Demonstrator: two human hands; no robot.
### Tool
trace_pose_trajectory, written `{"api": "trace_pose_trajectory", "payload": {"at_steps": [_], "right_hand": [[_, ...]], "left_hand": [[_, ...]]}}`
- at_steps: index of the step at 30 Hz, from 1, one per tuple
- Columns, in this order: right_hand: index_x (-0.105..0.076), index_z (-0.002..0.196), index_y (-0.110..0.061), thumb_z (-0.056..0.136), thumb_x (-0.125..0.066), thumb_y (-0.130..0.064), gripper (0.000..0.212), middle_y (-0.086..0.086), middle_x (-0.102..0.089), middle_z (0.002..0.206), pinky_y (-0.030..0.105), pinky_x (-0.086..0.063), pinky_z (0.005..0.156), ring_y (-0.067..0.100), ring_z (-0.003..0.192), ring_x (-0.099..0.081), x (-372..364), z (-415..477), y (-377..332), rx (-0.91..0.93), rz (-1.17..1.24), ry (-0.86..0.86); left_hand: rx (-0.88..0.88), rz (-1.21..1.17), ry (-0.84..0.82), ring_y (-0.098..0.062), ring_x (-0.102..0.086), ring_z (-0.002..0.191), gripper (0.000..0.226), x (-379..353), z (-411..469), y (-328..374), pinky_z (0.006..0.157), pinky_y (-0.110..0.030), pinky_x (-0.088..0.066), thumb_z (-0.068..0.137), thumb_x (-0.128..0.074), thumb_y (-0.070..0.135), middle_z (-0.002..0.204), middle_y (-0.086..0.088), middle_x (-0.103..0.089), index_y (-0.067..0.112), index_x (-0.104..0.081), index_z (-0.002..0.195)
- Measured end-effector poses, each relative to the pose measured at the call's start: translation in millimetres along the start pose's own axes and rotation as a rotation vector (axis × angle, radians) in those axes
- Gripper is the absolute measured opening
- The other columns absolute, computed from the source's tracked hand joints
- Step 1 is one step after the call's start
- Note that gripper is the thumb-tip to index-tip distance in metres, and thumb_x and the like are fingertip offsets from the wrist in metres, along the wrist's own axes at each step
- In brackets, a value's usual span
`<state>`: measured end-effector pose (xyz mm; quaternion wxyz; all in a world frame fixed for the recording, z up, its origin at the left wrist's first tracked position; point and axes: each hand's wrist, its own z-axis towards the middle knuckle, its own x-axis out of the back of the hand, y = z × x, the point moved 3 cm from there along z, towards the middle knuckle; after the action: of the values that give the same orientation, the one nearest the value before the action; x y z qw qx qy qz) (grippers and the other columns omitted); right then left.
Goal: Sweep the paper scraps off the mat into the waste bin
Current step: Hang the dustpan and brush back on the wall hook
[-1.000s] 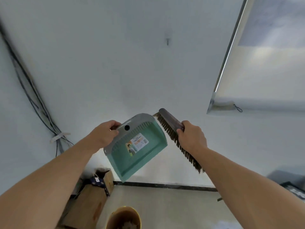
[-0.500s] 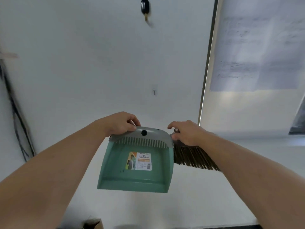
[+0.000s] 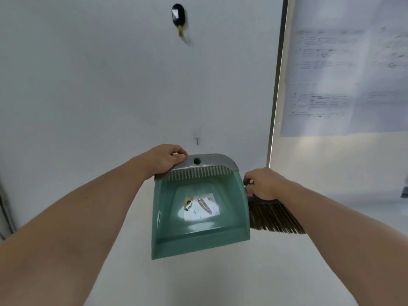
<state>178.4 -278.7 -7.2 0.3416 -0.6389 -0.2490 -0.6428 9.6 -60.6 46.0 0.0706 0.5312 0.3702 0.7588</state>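
Note:
I hold a green dustpan (image 3: 198, 237) up in front of a white wall, its open mouth hanging down and its grey comb edge at the top. My left hand (image 3: 164, 159) grips that grey top edge at its left corner. A hole in the grey edge sits just below a small wall hook (image 3: 196, 139). My right hand (image 3: 263, 184) grips the back of a hand brush (image 3: 273, 218), whose brown bristles point down beside the dustpan's right side. The mat, the paper scraps and the waste bin are out of view.
A black hook (image 3: 177, 15) with a tan tag is fixed high on the wall. A metal-framed whiteboard (image 3: 344, 85) with faint writing fills the right side. Dark cables run down the far left edge.
The view has tilted upward, so the bin and cardboard box dropped out of sight. The dustpan has risen toward the small wall hook and turned mouth-down. The brush moved beside its right edge.

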Motion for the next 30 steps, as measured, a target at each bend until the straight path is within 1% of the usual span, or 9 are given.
{"api": "trace_pose_trajectory", "payload": {"at_steps": [2, 6, 10, 14, 16, 20, 25, 28, 30], "right_hand": [[-0.062, 0.119, -0.021, 0.092, -0.059, -0.047, 0.038, 0.006, -0.060, 0.122, 0.040, -0.048, 0.093, 0.026, 0.108, -0.055, 13, 23, 9, 0.001, 0.003, 0.042], [-0.063, 0.115, -0.020, 0.093, -0.058, -0.040, 0.030, 0.006, -0.062, 0.121, 0.034, -0.045, 0.085, 0.025, 0.107, -0.055, 45, 65, 22, 0.023, 0.027, 0.151], [-0.065, 0.112, -0.020, 0.092, -0.061, -0.040, 0.028, 0.005, -0.062, 0.120, 0.033, -0.043, 0.084, 0.023, 0.106, -0.055, 67, 93, 20, 0.068, -0.037, 0.080], [-0.065, 0.101, -0.021, 0.091, -0.065, -0.037, 0.020, 0.002, -0.064, 0.101, 0.029, -0.045, 0.075, 0.010, 0.066, -0.055, 75, 109, 15, 0.079, -0.052, -0.019], [-0.065, 0.102, -0.019, 0.091, -0.066, -0.037, 0.021, 0.001, -0.064, 0.098, 0.028, -0.045, 0.073, 0.007, 0.060, -0.052, 79, 115, 11, 0.096, -0.090, -0.036], [-0.063, 0.106, -0.020, 0.092, -0.065, -0.039, 0.024, -0.001, -0.061, 0.098, 0.024, -0.036, 0.054, 0.006, 0.062, -0.051, 103, 119, 2, 0.089, -0.131, -0.054], [-0.065, 0.108, -0.015, 0.093, -0.063, -0.039, 0.028, -0.006, -0.058, 0.086, 0.024, -0.035, 0.053, 0.007, 0.068, -0.052, 163, 112, -21, 0.083, -0.270, -0.013], [-0.067, 0.108, -0.011, 0.092, -0.064, -0.037, 0.031, 0.000, -0.066, 0.096, 0.025, -0.039, 0.053, 0.015, 0.077, -0.062, 200, 106, -39, 0.085, -0.257, 0.037], [-0.068, 0.108, -0.014, 0.092, -0.063, -0.040, 0.031, 0.000, -0.065, 0.103, 0.028, -0.041, 0.062, 0.019, 0.087, -0.061, 219, 101, -50, 0.116, -0.245, 0.102]], "left_hand": [[-0.001, 0.029, 0.024, -0.022, -0.057, 0.105, 0.022, 1, 24, 0, 0.094, -0.038, -0.045, 0.101, -0.049, 0.030, 0.109, -0.002, -0.063, 0.024, -0.066, 0.112], [0.014, 0.109, 0.034, -0.020, -0.055, 0.104, 0.026, 0, 67, -2, 0.089, -0.034, -0.041, 0.102, -0.047, 0.029, 0.111, 0.000, -0.063, 0.022, -0.067, 0.117], [0.014, 0.135, 0.075, -0.020, -0.054, 0.104, 0.026, -1, 96, -7, 0.087, -0.031, -0.038, 0.102, -0.047, 0.027, 0.111, 0.000, -0.061, 0.021, -0.067, 0.117], [0.023, 0.173, 0.076, -0.020, -0.054, 0.105, 0.029, 3, 118, -11, 0.089, -0.032, -0.039, 0.102, -0.045, 0.030, 0.114, -0.002, -0.063, 0.019, -0.066, 0.118], [0.025, 0.185, 0.083, -0.021, -0.055, 0.105, 0.029, 6, 127, -13, 0.089, -0.033, -0.039, 0.101, -0.046, 0.032, 0.115, -0.002, -0.064, 0.019, -0.066, 0.117], [0.037, 0.188, 0.095, -0.021, -0.056, 0.103, 0.030, 14, 137, -17, 0.090, -0.033, -0.039, 0.099, -0.050, 0.034, 0.113, -0.002, -0.065, 0.017, -0.067, 0.116], [0.070, 0.259, 0.127, -0.020, -0.056, 0.096, 0.029, 13, 142, -19, 0.084, -0.029, -0.039, 0.095, -0.057, 0.037, 0.106, -0.002, -0.065, 0.015, -0.071, 0.108], [0.076, 0.256, 0.141, -0.021, -0.056, 0.098, 0.029, 11, 144, -21, 0.084, -0.029, -0.040, 0.094, -0.058, 0.037, 0.109, -0.004, -0.067, 0.014, -0.071, 0.108], [0.071, 0.272, 0.142, -0.021, -0.056, 0.097, 0.030, 10, 144, -21, 0.083, -0.029, -0.040, 0.095, -0.057, 0.038, 0.110, -0.004, -0.067, 0.015, -0.071, 0.108]]}}
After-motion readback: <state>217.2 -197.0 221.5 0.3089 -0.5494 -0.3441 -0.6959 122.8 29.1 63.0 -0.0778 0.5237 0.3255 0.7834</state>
